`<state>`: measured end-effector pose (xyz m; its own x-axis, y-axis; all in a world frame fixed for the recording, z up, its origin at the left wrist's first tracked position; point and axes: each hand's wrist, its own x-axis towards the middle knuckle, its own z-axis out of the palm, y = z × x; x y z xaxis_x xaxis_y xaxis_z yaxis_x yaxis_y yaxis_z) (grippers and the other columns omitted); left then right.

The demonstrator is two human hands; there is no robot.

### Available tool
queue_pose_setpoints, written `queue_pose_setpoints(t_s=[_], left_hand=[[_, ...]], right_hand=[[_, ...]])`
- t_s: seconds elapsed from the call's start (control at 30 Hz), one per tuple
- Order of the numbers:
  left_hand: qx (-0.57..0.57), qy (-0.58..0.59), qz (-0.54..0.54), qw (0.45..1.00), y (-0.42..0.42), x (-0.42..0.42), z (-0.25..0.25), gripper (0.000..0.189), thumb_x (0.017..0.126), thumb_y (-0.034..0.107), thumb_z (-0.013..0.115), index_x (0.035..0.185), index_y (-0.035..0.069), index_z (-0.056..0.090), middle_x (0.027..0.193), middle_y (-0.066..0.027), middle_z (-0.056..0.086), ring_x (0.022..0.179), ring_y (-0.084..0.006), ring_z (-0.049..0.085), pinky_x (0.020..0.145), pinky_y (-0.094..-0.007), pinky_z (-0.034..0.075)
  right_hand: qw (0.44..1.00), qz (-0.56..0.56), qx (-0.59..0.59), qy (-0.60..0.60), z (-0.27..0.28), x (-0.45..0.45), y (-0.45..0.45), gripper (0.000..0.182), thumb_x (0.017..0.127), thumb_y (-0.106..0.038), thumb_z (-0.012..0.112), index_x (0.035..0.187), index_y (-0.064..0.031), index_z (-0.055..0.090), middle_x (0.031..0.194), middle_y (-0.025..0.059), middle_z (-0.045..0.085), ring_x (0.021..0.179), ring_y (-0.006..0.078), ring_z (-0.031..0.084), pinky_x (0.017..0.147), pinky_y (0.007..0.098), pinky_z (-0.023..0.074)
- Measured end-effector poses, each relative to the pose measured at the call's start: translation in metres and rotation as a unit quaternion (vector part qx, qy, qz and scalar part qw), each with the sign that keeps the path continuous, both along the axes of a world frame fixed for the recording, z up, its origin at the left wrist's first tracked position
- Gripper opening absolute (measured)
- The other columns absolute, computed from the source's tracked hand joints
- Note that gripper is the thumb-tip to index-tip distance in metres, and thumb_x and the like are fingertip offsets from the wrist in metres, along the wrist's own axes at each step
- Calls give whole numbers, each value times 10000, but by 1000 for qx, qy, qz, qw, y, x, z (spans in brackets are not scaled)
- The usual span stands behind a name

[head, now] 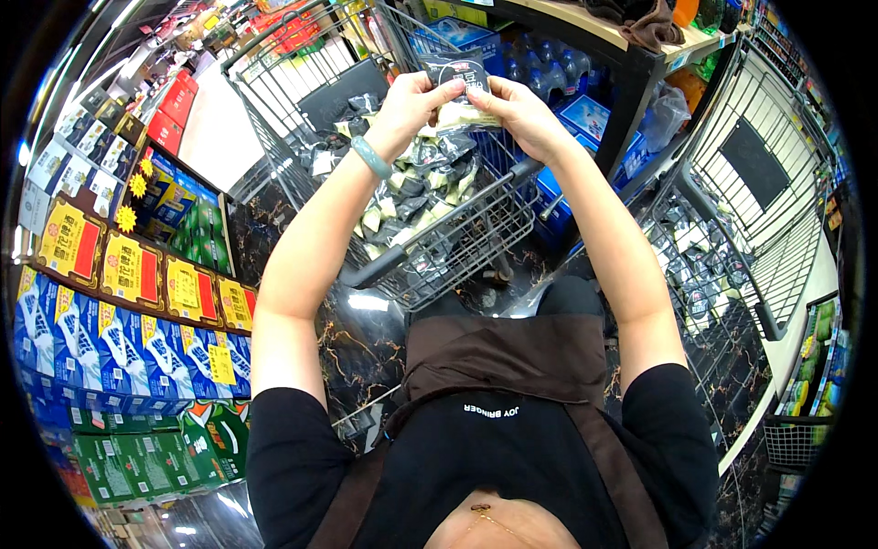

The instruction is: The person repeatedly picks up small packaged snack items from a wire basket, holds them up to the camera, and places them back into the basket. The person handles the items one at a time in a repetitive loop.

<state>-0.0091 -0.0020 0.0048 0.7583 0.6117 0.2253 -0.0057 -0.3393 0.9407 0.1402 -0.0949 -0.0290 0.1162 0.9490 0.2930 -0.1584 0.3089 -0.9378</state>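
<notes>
Between my two hands is a small packet in black and cream plastic film (465,92), held above a wire shopping cart (473,237). My left hand (415,103) pinches its left side, thumb on the front; a pale green bangle (371,158) circles that wrist. At the packet's right side is my right hand (514,110), its thumb also on the front and its fingers behind, mostly hidden. Many similar black and cream packets (418,185) lie heaped in the cart below. The cart's dark handle (387,266) runs between my forearms and my body.
On the right stands a second wire cart (761,240) with more small packets (693,254). Stacked blue beer cartons (123,350) and green cartons (137,456) line the left. Ahead right is a shelf with a dark post (634,103), with packs of blue bottles (545,68) beneath.
</notes>
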Motion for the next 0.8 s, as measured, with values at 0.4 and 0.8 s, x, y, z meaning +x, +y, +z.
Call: queue_pose_setpoints(t_s=[0.4,0.8], left_hand=[[19,20,2,1000,16,-2,-6,369,797,374,634,877,14,614,739,-1,583,659,-55,519,570,-200,411],[13,61,-28,998,-7,4,-7,296,854,338,570,874,44,604,705,38,562,594,-37,475,564,-178,390]], right_hand=[[995,-16,-1,-97,-3,-1,2,372,793,-277,658,1018,-1,549,913,40,586,827,83,528,753,228,413],[997,-42,21,63,-2,2,1,249,799,-184,654,965,-19,569,879,40,607,783,99,570,705,233,471]])
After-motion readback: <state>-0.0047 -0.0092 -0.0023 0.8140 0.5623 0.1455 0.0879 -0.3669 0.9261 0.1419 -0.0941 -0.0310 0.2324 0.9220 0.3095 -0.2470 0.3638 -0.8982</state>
